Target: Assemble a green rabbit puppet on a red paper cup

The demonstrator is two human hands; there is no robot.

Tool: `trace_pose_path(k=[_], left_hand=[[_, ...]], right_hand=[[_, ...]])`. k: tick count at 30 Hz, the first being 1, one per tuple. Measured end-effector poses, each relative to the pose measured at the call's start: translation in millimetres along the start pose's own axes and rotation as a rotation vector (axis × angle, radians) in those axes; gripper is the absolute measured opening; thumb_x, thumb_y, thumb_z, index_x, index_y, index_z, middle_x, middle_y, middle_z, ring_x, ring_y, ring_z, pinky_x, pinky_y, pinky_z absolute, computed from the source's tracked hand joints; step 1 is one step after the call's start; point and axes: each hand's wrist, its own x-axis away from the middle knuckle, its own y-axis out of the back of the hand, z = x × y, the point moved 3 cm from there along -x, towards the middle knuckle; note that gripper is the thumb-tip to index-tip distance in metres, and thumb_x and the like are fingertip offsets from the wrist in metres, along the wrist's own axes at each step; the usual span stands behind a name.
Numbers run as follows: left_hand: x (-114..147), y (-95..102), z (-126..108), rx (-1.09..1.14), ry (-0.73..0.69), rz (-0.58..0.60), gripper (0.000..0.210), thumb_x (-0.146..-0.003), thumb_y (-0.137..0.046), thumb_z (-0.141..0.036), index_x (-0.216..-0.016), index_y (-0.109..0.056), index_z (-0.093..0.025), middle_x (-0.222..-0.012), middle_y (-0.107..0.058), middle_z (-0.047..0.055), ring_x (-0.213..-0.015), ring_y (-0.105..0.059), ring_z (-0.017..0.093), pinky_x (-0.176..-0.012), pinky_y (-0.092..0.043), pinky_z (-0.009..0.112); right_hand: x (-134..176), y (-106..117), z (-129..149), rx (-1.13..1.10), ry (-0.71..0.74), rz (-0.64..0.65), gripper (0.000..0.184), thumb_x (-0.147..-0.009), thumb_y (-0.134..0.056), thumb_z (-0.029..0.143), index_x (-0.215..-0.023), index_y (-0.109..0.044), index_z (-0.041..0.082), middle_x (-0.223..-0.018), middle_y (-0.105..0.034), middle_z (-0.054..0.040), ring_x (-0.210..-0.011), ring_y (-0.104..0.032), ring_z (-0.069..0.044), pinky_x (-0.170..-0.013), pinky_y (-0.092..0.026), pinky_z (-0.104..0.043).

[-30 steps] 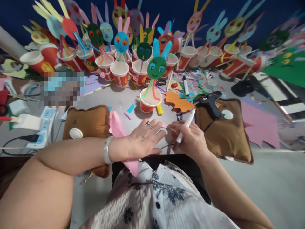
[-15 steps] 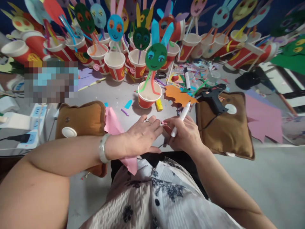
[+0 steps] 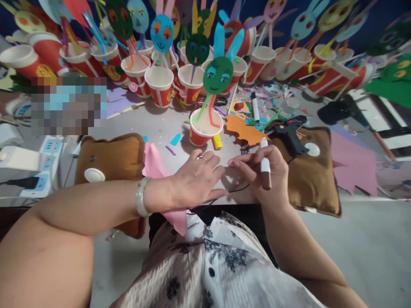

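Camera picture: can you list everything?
Cups: many, red and white, mostly back.
Paper faces: many, mixed colours, mostly above cups.
Block: one, yellow, beside front cup.
Jagged paper: one, orange, centre right.
Pillows: two, brown, either side.
Glue gun: one, black, on right pillow.
Long paper: one, pink, under left arm.
Scraps: many, mixed colours, behind jagged paper.
Power strip: one, white and blue, left.
Pen: one, white, right grip.
Left grip: one, centre.
Right grip: one, centre right.

A dark-flowered white top [image 3: 192, 265] is worn — with pale bangle [image 3: 140, 197] and ring [image 3: 201, 158].
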Motion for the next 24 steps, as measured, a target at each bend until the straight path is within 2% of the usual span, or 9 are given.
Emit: trace_pose_path(k=[5,10,17,21,24], left_hand=[[-5.2,11.5,7.1,0.354,0.150,-0.160,0.025,-0.100,-0.048,-0.035,-0.098,-0.061,-0.014,-0.099,-0.068,0.008,-0.099,-0.060,0.022,-0.089,-0.039,0.039],[-8.9,7.6,14.2,0.645,0.176,-0.260,0.022,-0.096,-0.056,-0.033,-0.084,-0.061,-0.016,-0.084,-0.068,0.003,-0.081,-0.060,0.015,-0.076,-0.043,0.030],[-10.6,5.8,16.7,0.752,0.243,-0.250,0.017,-0.092,-0.061,-0.027,-0.080,-0.061,-0.015,-0.077,-0.067,0.002,-0.067,-0.056,0.011,-0.064,-0.042,0.026],[-10.5,6.3,17.0,0.745,0.258,-0.218,0.017,-0.092,-0.062,-0.026,-0.080,-0.061,-0.014,-0.077,-0.067,0.002,-0.069,-0.056,0.012,-0.065,-0.041,0.026],[-10.7,5.1,18.6,0.730,0.276,-0.201,0.018,-0.092,-0.061,-0.028,-0.080,-0.061,-0.014,-0.075,-0.066,0.001,-0.067,-0.054,0.011,-0.064,-0.040,0.026]], right_hand=[[3.4,-0.9,-1.8,-0.270,-0.121,0.063,0.047,-0.074,-0.086,0.031,-0.082,-0.040,0.027,-0.080,-0.077,0.0024,-0.069,-0.070,-0.018,-0.065,-0.055,-0.032],[10.8,-7.4,0.3,-0.268,-0.100,0.096,0.048,-0.073,-0.087,0.031,-0.083,-0.040,0.028,-0.080,-0.076,0.0024,-0.067,-0.070,-0.019,-0.066,-0.057,-0.034],[11.3,-11.0,10.0,-0.172,-0.025,0.104,0.054,-0.069,-0.089,0.040,-0.083,-0.038,0.028,-0.080,-0.074,0.0022,-0.073,-0.073,-0.020,-0.066,-0.061,-0.034],[8.5,-7.1,13.1,-0.046,0.035,0.073,0.050,-0.072,-0.087,0.039,-0.083,-0.040,0.028,-0.078,-0.072,0.0010,-0.069,-0.070,-0.019,-0.063,-0.058,-0.035],[5.1,-6.5,16.2,-0.010,0.024,0.108,0.049,-0.073,-0.086,0.038,-0.083,-0.039,0.027,-0.076,-0.072,0.0008,-0.064,-0.066,-0.018,-0.059,-0.054,-0.032]])
